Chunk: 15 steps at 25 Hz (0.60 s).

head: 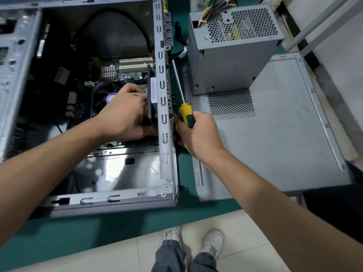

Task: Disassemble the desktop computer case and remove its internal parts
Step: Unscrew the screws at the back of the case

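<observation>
My right hand (pixel 198 134) is wrapped tight round the yellow-green screwdriver (pixel 185 112), just outside the open computer case (pixel 163 118) on the green table (pixel 117 224). My left hand (pixel 125 114) reaches inside, fingers closed on the black fan (pixel 152 91) against the case wall. Farther off, the power supply (pixel 231 50) stands on the side panel (pixel 275 134).

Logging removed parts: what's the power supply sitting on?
The power supply stands on the removed side panel, covering the far edge of its vent holes. Whatever lies beneath its base is hidden.

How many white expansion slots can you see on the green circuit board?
2 long white plastic slots: upper, lower directly beneath it, both by the case's right wall. The left hand may hide others.
</observation>
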Each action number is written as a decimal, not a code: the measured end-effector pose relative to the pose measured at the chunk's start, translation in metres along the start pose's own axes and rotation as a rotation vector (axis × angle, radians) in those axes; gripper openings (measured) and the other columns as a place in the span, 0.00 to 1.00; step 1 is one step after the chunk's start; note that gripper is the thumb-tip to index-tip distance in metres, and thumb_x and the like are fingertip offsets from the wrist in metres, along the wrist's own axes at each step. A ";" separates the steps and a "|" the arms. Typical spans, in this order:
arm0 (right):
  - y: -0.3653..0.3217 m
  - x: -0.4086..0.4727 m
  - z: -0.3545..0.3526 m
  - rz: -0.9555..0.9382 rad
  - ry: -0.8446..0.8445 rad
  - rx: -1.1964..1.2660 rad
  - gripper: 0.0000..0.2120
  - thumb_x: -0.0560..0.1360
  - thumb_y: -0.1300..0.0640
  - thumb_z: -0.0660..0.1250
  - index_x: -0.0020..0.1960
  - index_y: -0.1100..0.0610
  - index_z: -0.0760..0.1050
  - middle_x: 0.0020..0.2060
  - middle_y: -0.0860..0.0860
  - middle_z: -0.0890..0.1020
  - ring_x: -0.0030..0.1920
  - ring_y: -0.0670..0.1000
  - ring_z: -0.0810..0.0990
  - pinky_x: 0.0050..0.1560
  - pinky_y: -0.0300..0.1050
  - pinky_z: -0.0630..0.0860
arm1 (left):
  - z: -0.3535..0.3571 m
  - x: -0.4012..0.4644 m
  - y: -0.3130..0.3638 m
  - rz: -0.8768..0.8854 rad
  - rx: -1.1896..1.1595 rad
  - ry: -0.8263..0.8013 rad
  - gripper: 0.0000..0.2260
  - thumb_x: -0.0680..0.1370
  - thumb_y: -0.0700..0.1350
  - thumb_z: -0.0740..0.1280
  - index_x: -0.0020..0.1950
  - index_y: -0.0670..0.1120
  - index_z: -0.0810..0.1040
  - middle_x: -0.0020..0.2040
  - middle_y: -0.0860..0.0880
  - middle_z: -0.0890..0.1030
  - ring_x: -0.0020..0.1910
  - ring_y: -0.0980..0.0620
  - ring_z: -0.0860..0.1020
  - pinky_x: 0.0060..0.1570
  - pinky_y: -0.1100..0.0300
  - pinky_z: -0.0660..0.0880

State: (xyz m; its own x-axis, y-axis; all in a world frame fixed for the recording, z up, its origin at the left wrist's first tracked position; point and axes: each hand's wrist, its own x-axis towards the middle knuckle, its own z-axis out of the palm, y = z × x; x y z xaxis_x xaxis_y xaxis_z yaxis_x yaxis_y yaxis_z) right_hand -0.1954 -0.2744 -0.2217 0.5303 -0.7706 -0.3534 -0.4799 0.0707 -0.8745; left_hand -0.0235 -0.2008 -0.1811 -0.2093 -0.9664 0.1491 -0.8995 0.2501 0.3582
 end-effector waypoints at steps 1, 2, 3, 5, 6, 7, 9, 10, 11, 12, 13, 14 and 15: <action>0.000 -0.001 -0.002 -0.034 0.018 -0.043 0.12 0.77 0.54 0.67 0.39 0.60 0.75 0.31 0.56 0.78 0.31 0.57 0.77 0.30 0.49 0.74 | 0.000 0.000 -0.001 0.000 0.007 0.001 0.03 0.68 0.56 0.60 0.39 0.61 0.66 0.33 0.53 0.79 0.34 0.47 0.79 0.52 0.56 0.62; 0.002 -0.002 -0.006 -0.066 0.057 -0.094 0.12 0.78 0.54 0.67 0.38 0.58 0.74 0.30 0.53 0.76 0.30 0.53 0.75 0.29 0.45 0.71 | 0.000 0.000 -0.001 -0.001 0.008 -0.003 0.03 0.68 0.56 0.60 0.38 0.61 0.67 0.32 0.53 0.78 0.34 0.47 0.79 0.52 0.56 0.62; 0.004 -0.002 -0.012 -0.099 0.111 -0.158 0.12 0.78 0.54 0.67 0.37 0.57 0.73 0.29 0.51 0.75 0.30 0.51 0.72 0.29 0.43 0.68 | 0.001 -0.001 -0.002 -0.005 0.006 -0.003 0.03 0.68 0.56 0.60 0.38 0.62 0.66 0.32 0.54 0.77 0.34 0.47 0.79 0.52 0.56 0.62; 0.010 0.001 -0.029 -0.166 0.207 -0.304 0.12 0.78 0.53 0.67 0.38 0.58 0.75 0.30 0.51 0.74 0.30 0.50 0.70 0.31 0.45 0.66 | 0.002 -0.001 -0.002 -0.016 0.003 0.002 0.04 0.68 0.57 0.60 0.38 0.63 0.65 0.32 0.56 0.75 0.34 0.47 0.78 0.53 0.56 0.61; 0.013 0.004 -0.037 -0.189 0.220 -0.369 0.12 0.78 0.53 0.67 0.40 0.59 0.76 0.31 0.51 0.75 0.32 0.51 0.71 0.32 0.46 0.67 | 0.002 -0.002 -0.003 -0.016 0.005 0.004 0.03 0.68 0.57 0.60 0.38 0.63 0.65 0.31 0.55 0.76 0.34 0.47 0.78 0.53 0.56 0.61; 0.016 0.006 -0.043 -0.196 0.207 -0.417 0.11 0.78 0.53 0.66 0.41 0.60 0.77 0.32 0.52 0.77 0.33 0.53 0.72 0.34 0.48 0.69 | 0.002 -0.002 -0.004 -0.011 0.007 0.004 0.03 0.68 0.57 0.60 0.38 0.62 0.65 0.31 0.54 0.77 0.34 0.48 0.78 0.53 0.56 0.61; 0.019 0.011 -0.048 -0.176 0.157 -0.465 0.11 0.77 0.54 0.67 0.40 0.60 0.77 0.31 0.53 0.77 0.33 0.53 0.73 0.33 0.48 0.69 | 0.002 -0.001 -0.004 -0.007 0.008 0.003 0.03 0.68 0.56 0.59 0.38 0.62 0.65 0.31 0.56 0.74 0.33 0.50 0.76 0.53 0.56 0.61; 0.020 0.012 -0.049 -0.168 0.131 -0.469 0.12 0.77 0.54 0.68 0.38 0.59 0.76 0.30 0.52 0.75 0.31 0.52 0.71 0.32 0.46 0.67 | 0.002 -0.001 -0.005 -0.015 0.013 0.000 0.04 0.68 0.56 0.59 0.37 0.62 0.63 0.31 0.59 0.71 0.32 0.52 0.73 0.53 0.56 0.61; 0.020 0.012 -0.050 -0.171 0.108 -0.450 0.12 0.76 0.54 0.68 0.38 0.59 0.76 0.29 0.52 0.75 0.30 0.51 0.70 0.32 0.46 0.66 | 0.001 -0.001 -0.005 -0.030 0.020 -0.005 0.06 0.68 0.57 0.59 0.35 0.62 0.61 0.31 0.63 0.67 0.31 0.55 0.69 0.54 0.56 0.61; 0.022 0.011 -0.052 -0.177 0.087 -0.405 0.11 0.76 0.54 0.69 0.39 0.60 0.77 0.31 0.54 0.76 0.32 0.52 0.71 0.34 0.46 0.68 | 0.001 -0.002 -0.005 -0.054 0.019 -0.018 0.08 0.67 0.57 0.58 0.33 0.63 0.59 0.32 0.66 0.64 0.31 0.59 0.66 0.55 0.56 0.61; 0.024 0.010 -0.056 -0.183 0.063 -0.343 0.09 0.75 0.55 0.70 0.43 0.61 0.78 0.35 0.56 0.78 0.35 0.54 0.74 0.38 0.48 0.71 | 0.001 -0.002 -0.005 -0.080 0.007 -0.038 0.08 0.66 0.58 0.58 0.32 0.64 0.59 0.32 0.67 0.63 0.31 0.62 0.65 0.56 0.55 0.61; 0.026 0.008 -0.061 -0.184 0.025 -0.290 0.07 0.74 0.57 0.70 0.47 0.62 0.79 0.41 0.57 0.79 0.40 0.55 0.76 0.43 0.49 0.73 | 0.001 -0.002 -0.005 -0.093 -0.009 -0.052 0.08 0.66 0.59 0.59 0.32 0.65 0.59 0.33 0.67 0.63 0.32 0.62 0.65 0.57 0.55 0.60; 0.028 0.006 -0.067 -0.181 -0.034 -0.258 0.08 0.73 0.61 0.69 0.52 0.62 0.79 0.45 0.58 0.78 0.43 0.54 0.76 0.46 0.49 0.73 | 0.000 -0.001 -0.003 -0.089 -0.022 -0.051 0.08 0.65 0.59 0.60 0.33 0.65 0.60 0.34 0.67 0.64 0.33 0.59 0.66 0.56 0.55 0.60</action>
State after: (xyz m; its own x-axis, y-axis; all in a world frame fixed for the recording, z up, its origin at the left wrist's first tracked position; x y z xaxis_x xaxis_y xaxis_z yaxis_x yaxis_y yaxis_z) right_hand -0.2529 -0.3195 -0.2257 0.6442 -0.7343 -0.2140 -0.5346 -0.2322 -0.8126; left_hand -0.0203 -0.2006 -0.1823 -0.1485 -0.9865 0.0684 -0.9070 0.1634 0.3880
